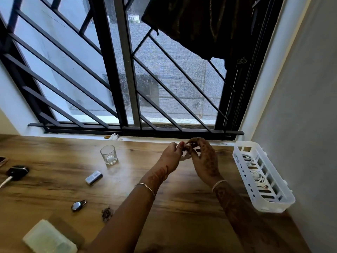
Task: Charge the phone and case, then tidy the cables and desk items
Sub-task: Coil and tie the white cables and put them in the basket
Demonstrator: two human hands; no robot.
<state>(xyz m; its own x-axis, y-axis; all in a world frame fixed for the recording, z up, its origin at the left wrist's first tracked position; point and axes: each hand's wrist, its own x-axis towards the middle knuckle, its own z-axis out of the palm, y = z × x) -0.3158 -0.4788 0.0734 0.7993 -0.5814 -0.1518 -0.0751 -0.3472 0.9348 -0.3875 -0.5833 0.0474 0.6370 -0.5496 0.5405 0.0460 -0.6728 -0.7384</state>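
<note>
My left hand point(172, 157) and my right hand point(203, 158) meet above the wooden desk point(182, 207) near the window sill. Together they hold a small white cable bundle point(185, 157), mostly hidden by the fingers. A white slotted basket point(284, 202) lies at the right by the wall, with coiled white cables point(256, 175) inside. At the far left a black case point(17, 172) rests with a white cable point(5, 181) plugged into it. The corner of a phone point(2, 161) shows at the left edge.
On the desk stand a small glass point(108, 155), a small grey box point(94, 177), a padlock point(78, 205), a dark little ornament point(106, 213) and a pale green block point(49, 238). The barred window point(127, 70) lies behind, and a grey wall point(300, 125) closes off the right.
</note>
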